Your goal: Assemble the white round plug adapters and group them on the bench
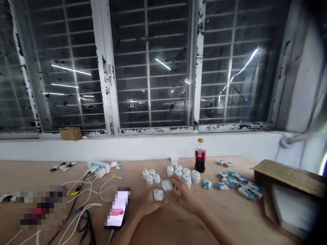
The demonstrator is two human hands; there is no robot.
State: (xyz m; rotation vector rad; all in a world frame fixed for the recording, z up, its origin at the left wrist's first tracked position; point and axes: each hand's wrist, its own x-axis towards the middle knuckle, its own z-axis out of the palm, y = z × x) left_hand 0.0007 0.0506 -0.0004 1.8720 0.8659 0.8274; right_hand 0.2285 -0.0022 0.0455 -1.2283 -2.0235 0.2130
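Near the table's middle, my left hand [150, 203] is closed around a small white plug-like piece [158, 195], its face turned up. Just to the right, my right hand [182, 191] has its fingers bent beside a flat white piece [167, 185]; whether it grips that piece is not clear. Beyond the right hand stand several round white units [186, 178], some stacked. A smaller group of white units [149, 179] sits beyond the left hand.
A cola bottle [200, 160] stands behind the units. Blue-and-white packets [245, 193] and an open cardboard box [288, 178] lie right. Left are a lit phone [119, 209], tangled cables [87, 200], dark glasses [87, 226] and a power strip [98, 166].
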